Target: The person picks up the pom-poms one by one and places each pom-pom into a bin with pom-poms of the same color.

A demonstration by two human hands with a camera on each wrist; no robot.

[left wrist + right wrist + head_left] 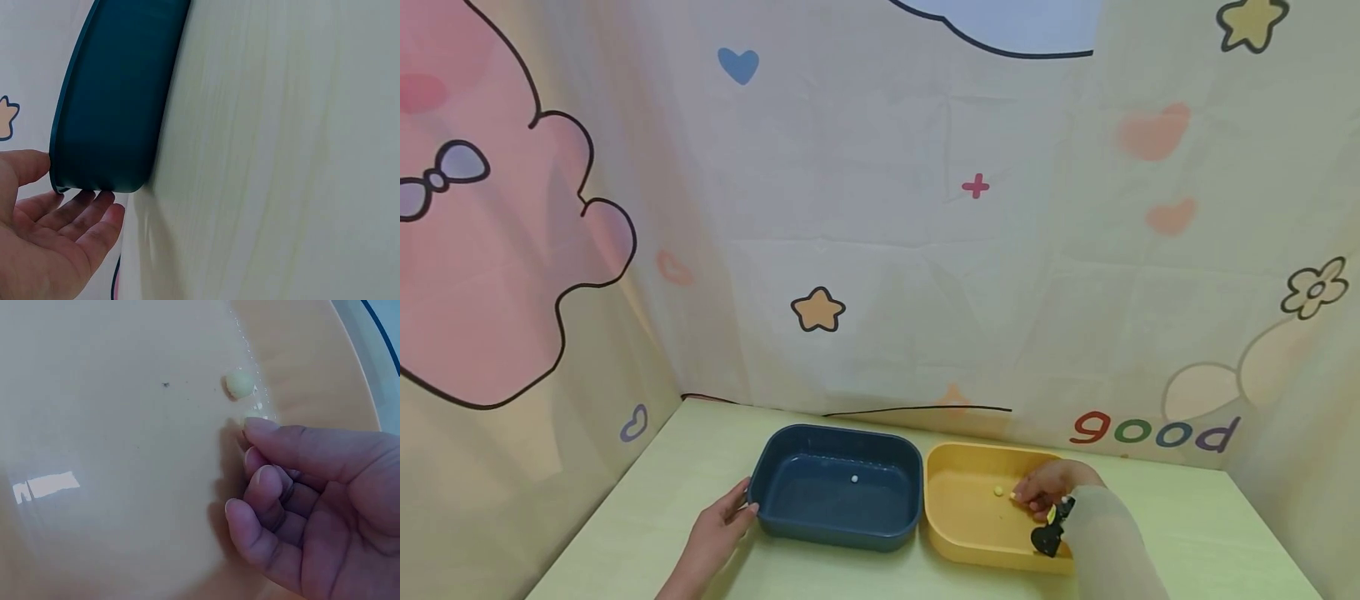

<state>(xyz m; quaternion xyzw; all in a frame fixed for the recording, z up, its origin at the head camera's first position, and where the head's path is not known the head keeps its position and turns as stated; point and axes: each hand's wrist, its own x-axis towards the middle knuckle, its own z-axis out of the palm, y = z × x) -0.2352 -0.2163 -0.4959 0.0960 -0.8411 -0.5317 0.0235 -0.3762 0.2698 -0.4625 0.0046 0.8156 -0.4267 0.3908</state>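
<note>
My left hand (718, 525) grips the left end of a dark blue plastic tub (835, 533), its thumb at the rim and its fingers against the outer wall, as the left wrist view (59, 240) also shows. A small white ball (854, 479) lies inside that tub. My right hand (1047, 486) reaches down into a yellow tub (958, 546). Between its thumb and forefinger it pinches a small pale yellow ball (1012, 496), mostly hidden by the thumb in the right wrist view. Just beyond those fingertips, another pale yellow ball (240, 384) rests on the tub's floor.
Both tubs stand side by side on a pale green tabletop (625, 517). A black strap-like device (1051, 533) sits at the right wrist, over the yellow tub's front wall. Behind the table hangs a printed curtain (880, 208).
</note>
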